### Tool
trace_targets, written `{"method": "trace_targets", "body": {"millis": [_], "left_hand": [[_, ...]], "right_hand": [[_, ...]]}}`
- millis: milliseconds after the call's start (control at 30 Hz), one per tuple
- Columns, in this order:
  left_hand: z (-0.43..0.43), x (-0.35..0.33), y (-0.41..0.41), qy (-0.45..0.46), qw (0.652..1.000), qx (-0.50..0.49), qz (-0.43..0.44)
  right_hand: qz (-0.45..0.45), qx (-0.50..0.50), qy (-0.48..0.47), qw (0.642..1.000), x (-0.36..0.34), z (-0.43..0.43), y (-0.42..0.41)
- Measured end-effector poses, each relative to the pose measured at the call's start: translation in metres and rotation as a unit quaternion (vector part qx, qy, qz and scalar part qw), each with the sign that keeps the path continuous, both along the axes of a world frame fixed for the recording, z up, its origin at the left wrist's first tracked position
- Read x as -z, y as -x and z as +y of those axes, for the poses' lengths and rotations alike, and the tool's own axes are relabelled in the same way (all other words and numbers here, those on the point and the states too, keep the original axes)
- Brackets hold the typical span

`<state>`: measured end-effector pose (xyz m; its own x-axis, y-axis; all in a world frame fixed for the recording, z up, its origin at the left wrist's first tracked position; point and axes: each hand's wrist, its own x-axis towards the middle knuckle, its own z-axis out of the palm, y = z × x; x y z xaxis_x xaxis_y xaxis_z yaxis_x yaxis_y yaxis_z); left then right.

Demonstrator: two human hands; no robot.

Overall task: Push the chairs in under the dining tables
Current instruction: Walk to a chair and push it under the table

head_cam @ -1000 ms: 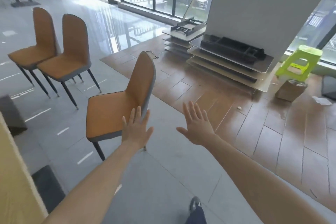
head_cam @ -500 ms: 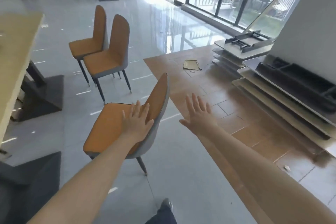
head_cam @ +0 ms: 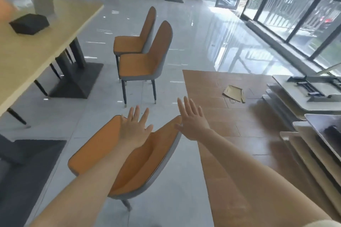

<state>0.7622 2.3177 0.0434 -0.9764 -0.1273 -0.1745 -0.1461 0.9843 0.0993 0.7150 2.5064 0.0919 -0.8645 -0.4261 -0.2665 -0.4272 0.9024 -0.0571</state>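
Note:
An orange chair with a grey shell [head_cam: 103, 151] stands right below me, its seat toward the left. My left hand [head_cam: 135, 129] hovers over its seat and backrest, fingers spread, holding nothing. My right hand [head_cam: 192, 118] is open too, its thumb by the top edge of the backrest. Two more orange chairs [head_cam: 144, 66] [head_cam: 132, 42] stand side by side farther off, facing left toward a pale wooden dining table [head_cam: 36, 48]. All three chairs stand away from the table.
A black box [head_cam: 29, 24] lies on the table, whose dark pedestal base [head_cam: 75, 83] sits on the grey tiles. Stacked tabletops [head_cam: 302, 101] fill the right side on brown flooring. A cardboard piece [head_cam: 233, 93] lies there. A dark mat [head_cam: 22, 171] is at lower left.
The view has swung left, bringing the table and both far chairs into sight. The near chair now sits lower and closer, with both open hands above its backrest.

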Motion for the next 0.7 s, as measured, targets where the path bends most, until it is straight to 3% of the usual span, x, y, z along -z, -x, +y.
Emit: {"method": "trace_targets", "body": {"millis": [267,467,700], "left_hand": [[0.007,0.021,0.024,-0.024,0.979,-0.201,-0.031],[0.06,0.035,0.013,-0.054,0.915,-0.394,-0.067],[0.134,0.039,-0.01,-0.121,0.87,-0.472,-0.076]], "right_hand": [[-0.041,-0.214,-0.006,0.976,0.033,-0.036,0.106],[-0.082,-0.392,-0.024,0.916,0.05,-0.041,0.145],[-0.135,-0.507,-0.058,0.849,0.061,-0.013,0.148]]}}
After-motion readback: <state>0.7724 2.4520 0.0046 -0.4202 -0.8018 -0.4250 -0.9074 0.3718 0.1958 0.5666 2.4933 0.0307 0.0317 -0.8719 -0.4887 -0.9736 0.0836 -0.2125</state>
